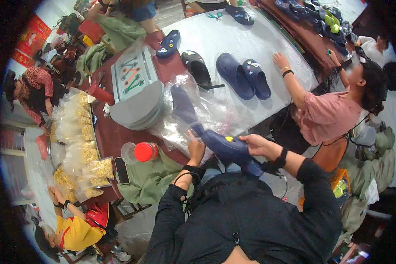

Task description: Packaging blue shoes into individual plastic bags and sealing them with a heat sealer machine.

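Observation:
A navy clog (224, 148) with a yellow heart-shaped charm is held in front of my body. My right hand (262, 146) grips it from the right, thumb on top near the charm. My left hand (195, 148) is closed at the clog's left end, by a narrow navy part that looks like its strap. Just beyond, a clear plastic bag (218, 110) is spread over the table's near edge. Another navy clog (182, 103) lies under or inside this plastic; I cannot tell which.
On the white-covered table (198, 35) stand several dark clogs, among them a navy pair (244, 75). A grey tray stack (136, 101), a red-lidded jar (146, 152) and a phone (122, 170) sit left. A co-worker in pink (330, 110) sits right; others work left, near bagged yellow pieces (86, 145).

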`<action>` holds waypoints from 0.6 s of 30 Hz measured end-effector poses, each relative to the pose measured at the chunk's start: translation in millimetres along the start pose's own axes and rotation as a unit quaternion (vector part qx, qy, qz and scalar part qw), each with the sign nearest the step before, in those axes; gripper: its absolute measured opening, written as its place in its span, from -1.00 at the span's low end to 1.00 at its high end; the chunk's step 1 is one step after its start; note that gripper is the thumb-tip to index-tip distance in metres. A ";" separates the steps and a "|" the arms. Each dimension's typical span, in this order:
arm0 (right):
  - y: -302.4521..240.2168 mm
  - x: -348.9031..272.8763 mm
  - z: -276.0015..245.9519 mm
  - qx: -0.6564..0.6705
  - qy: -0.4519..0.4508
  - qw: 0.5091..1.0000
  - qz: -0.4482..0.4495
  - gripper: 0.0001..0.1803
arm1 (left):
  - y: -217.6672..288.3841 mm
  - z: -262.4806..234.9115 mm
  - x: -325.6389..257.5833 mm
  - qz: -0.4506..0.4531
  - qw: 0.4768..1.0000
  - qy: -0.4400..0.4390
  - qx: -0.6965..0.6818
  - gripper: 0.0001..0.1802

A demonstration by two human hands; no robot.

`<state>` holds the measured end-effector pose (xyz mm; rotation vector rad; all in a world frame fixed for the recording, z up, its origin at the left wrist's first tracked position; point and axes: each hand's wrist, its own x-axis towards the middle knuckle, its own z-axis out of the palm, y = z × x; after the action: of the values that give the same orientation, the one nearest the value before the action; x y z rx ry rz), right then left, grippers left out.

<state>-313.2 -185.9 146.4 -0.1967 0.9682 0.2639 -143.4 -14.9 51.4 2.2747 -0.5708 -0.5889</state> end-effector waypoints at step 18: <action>13.1 74.4 63.1 0.188 -0.188 0.953 -0.143 -0.67 | -46.7 31.7 -17.2 -0.034 0.941 -0.119 -0.315 -0.28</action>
<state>-227.6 -145.8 118.7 0.0645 0.5849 -0.1502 -164.2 8.5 1.4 1.6314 -0.3471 -0.9388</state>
